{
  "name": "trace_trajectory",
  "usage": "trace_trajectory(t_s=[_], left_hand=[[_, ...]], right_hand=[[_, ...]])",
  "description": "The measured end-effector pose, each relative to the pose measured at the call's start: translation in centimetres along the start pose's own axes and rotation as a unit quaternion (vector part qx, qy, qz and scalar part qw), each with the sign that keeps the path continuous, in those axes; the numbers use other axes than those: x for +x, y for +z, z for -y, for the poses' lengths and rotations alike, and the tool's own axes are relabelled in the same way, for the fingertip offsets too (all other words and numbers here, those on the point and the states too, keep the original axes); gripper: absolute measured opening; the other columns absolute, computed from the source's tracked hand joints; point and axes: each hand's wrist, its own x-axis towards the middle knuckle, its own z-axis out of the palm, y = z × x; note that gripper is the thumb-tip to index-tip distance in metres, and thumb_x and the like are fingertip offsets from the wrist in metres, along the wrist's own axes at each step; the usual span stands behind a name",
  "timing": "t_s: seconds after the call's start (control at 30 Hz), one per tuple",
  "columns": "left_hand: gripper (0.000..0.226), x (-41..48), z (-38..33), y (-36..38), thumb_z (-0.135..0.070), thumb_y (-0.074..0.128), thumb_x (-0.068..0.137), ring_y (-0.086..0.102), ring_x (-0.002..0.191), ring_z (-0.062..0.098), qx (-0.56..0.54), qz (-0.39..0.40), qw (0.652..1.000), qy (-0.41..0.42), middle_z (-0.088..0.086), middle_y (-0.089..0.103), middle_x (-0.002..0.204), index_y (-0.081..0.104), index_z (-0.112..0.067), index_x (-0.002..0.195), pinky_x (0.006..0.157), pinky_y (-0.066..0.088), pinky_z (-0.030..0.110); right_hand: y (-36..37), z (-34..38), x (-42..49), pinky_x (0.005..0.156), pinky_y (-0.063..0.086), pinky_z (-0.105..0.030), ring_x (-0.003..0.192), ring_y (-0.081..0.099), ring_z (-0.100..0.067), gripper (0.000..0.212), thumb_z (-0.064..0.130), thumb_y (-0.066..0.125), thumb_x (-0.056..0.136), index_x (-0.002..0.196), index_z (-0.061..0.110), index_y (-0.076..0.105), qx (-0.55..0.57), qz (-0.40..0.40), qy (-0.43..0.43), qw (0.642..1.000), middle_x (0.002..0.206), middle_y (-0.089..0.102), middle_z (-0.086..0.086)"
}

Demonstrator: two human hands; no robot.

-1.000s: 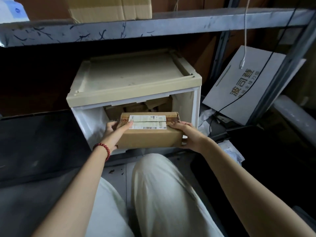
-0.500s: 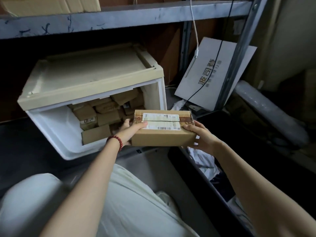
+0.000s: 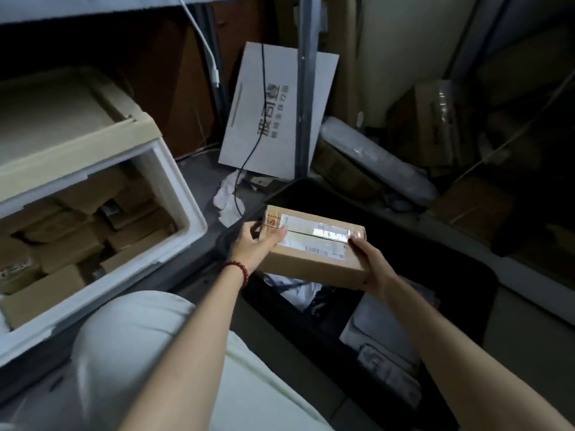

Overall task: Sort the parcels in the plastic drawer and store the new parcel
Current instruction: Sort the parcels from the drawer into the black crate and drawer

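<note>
A brown cardboard parcel (image 3: 311, 259) with a white label on top is held between both hands, above a black bin. My left hand (image 3: 255, 244) grips its left end, thumb on top. My right hand (image 3: 371, 262) grips the right end, fingers curled round the corner. The white plastic drawer (image 3: 183, 194) with a beige top stands open at the left, apart from the parcel. Several brown parcels (image 3: 77, 231) lie packed inside it.
A black bin (image 3: 460, 293) under the parcel holds grey and white bags. A grey flat box (image 3: 273, 110) leans against the shelf post, with cables hanging before it. Cardboard boxes (image 3: 435, 126) and a wrapped roll (image 3: 373, 160) crowd the back right. My knee sits low in the centre.
Both hands have carried the parcel from the drawer's opening to the right, over the black bin. The view has swung right, so the drawer now sits at the left.
</note>
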Motion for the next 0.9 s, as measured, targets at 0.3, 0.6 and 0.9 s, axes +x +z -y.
trace_trajectory(t_s=[0.3,0.6,0.9], left_hand=[[0.067,3.9,-2.8,10.7,-0.05,0.071,0.078,0.052,0.114,0.022,0.039,0.109,0.992,0.048,0.006,0.051,0.13,0.045,-0.024,0.134,0.09,0.043,0.029],[0.068,4.8,0.2,20.7,-0.036,0.073,0.08,0.052,0.121,0.02,0.052,0.194,0.98,-0.004,0.002,0.055,0.134,0.042,-0.027,0.14,0.099,0.039,0.026],[0.071,5.6,0.5,24.9,-0.03,0.07,0.085,0.046,0.127,0.025,0.124,0.279,0.952,0.006,0.011,0.043,0.141,0.034,-0.011,0.143,0.099,0.036,0.026]], right_hand=[[-6.8,-2.9,1.3,0.09,0.053,-0.045,0.109,0.06,-0.027,0.063,0.039,0.072,0.082,0.135,0.018,0.045,0.068,-0.237,-0.088,0.965,0.125,0.058,-0.005],[-13.0,-5.1,1.5,0.092,0.038,-0.021,0.12,0.055,-0.023,0.072,0.029,0.074,0.084,0.143,0.011,0.038,-0.06,-0.391,-0.119,0.911,0.13,0.059,-0.007],[-15.3,-4.9,2.9,0.089,0.027,-0.007,0.119,0.048,-0.019,0.067,0.018,0.073,0.084,0.142,0.006,0.04,-0.233,-0.387,-0.153,0.879,0.139,0.044,-0.014]])
